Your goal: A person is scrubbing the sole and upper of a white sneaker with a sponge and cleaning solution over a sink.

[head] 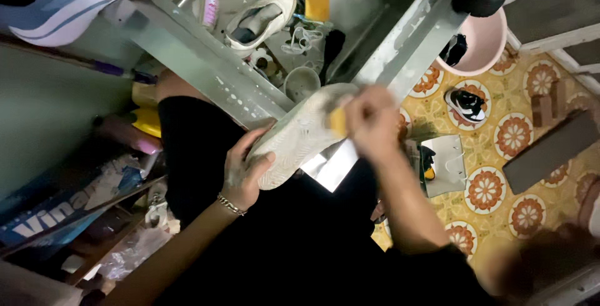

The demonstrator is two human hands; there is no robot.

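Fingers of left hand (242, 171) clasped around pale shoe (300, 134), right hand (370, 121) fingers pinching yellow sponge (338, 121) against it.

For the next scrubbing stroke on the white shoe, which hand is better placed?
Probably the right hand: it presses a small yellow scrubbing piece against the white shoe near one end. The left hand grips the shoe from below at the other end, steadying it, so it is occupied.
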